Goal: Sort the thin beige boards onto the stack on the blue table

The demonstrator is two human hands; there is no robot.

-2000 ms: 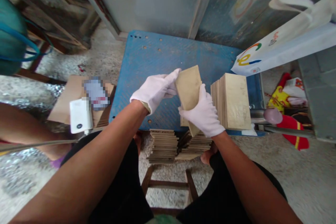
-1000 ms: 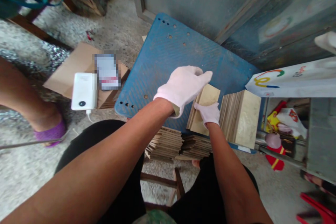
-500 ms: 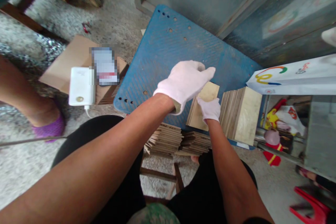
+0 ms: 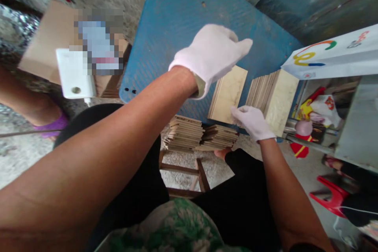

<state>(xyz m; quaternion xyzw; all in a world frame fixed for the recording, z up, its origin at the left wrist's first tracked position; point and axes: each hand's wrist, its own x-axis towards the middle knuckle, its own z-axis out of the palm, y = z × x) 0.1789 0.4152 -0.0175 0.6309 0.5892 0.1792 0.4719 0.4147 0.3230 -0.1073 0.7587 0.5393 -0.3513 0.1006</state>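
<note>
My left hand (image 4: 215,57), in a white glove, hangs over the blue plastic tabletop (image 4: 165,35). Its thumb stands out apart from the curled fingers, whose tips are partly hidden, and nothing shows in them. A small pile of thin pale wooden boards (image 4: 232,94) lies just below it. At that pile's near right edge, the gloved fingers of my right hand (image 4: 252,121) pinch the top board's corner. Right of the pile stands a longer row of similar boards (image 4: 280,98), leaning in a slanted stack.
Stacked board pieces (image 4: 184,134) sit below the table's near edge, above a wooden stool frame (image 4: 180,169). A cardboard box (image 4: 47,43) at left bears a white power bank (image 4: 75,75) and a blurred phone. A white printed bag (image 4: 333,55) lies at right, near a red stool (image 4: 332,195).
My right hand has drawn back from the top of the small pile to its near right edge. My left hand stays raised above the tabletop. The camera view has shifted.
</note>
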